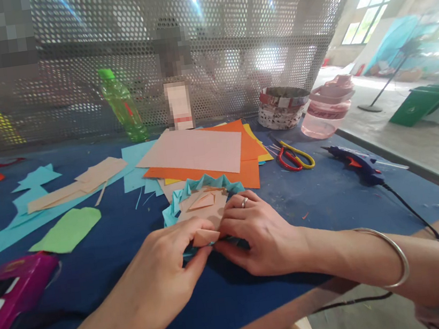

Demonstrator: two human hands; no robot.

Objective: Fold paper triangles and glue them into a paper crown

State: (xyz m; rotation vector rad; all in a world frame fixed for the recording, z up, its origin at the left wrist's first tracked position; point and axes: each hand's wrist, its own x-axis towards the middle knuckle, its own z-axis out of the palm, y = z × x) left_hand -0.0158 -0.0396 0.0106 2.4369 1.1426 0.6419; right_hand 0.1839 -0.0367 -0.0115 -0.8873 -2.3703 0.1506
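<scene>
Basically, both hands work close together near the front edge of the blue table (290, 209). The left hand (153, 275) pinches a folded tan paper tab (205, 236) between thumb and fingers; the right hand (263, 237), fingers curled, grips the pleated teal paper ring (202, 185) around a tan paper centre (203, 207). Orange and pink card sheets (202, 153) lie just beyond the ring. Red-and-yellow scissors (293, 156) and a blue hot glue gun (355, 165) sit toward the right edge; a magenta glue gun (19, 299) lies at the near left corner.
</scene>
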